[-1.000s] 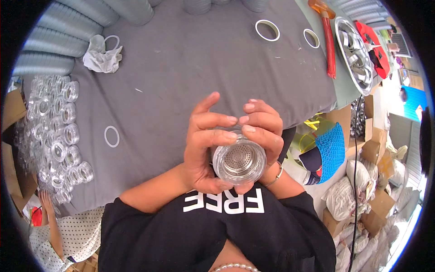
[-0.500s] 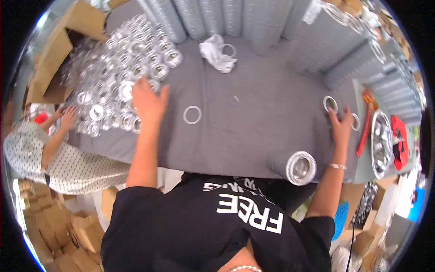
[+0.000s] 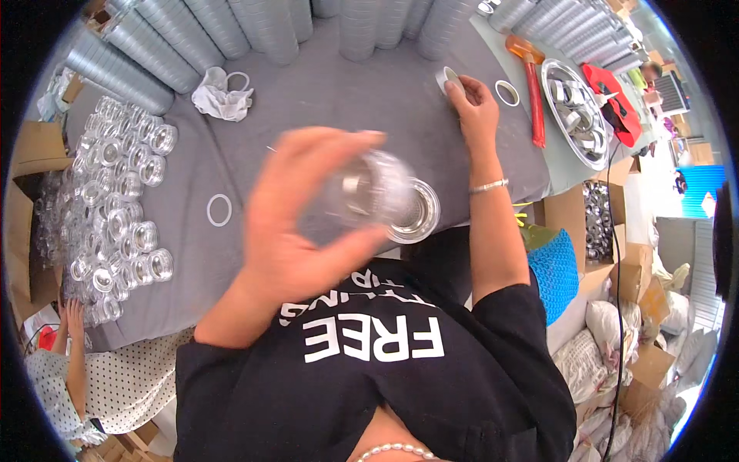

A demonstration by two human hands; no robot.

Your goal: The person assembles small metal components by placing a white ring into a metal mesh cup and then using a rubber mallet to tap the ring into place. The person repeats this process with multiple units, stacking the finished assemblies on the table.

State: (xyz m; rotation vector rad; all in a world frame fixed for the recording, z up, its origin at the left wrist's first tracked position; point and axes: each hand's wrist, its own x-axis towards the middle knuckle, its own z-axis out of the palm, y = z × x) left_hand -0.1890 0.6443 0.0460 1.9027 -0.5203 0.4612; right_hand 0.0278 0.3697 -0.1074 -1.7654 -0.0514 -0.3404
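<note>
My left hand point(image 3: 281, 223) is raised over the near part of the table, its thumb and fingers curved around a clear round cup point(image 3: 385, 181), blurred by motion. Partly behind that cup stands a grey cylindrical stack with a shiny metal round piece point(image 3: 422, 219) on its end. At the right, my right hand point(image 3: 479, 115) pinches a pale ring point(image 3: 446, 77) between thumb and fingers. Another ring point(image 3: 499, 93) lies just right of this hand. A thin white ring point(image 3: 210, 209) rests flat on the grey cloth, left of my left hand.
Several clear cups point(image 3: 115, 185) crowd the left side, where a co-worker's hand point(image 3: 73, 319) reaches in. Tall grey stacks point(image 3: 262, 31) line the back. A white cloth point(image 3: 219, 96), red-handled mallet point(image 3: 533, 100) and metal tray point(image 3: 550, 81) lie on the table.
The view has swung right. My left hand has left the group of clear cups with one in its grasp and come to the middle. My right hand has closed on a ring.
</note>
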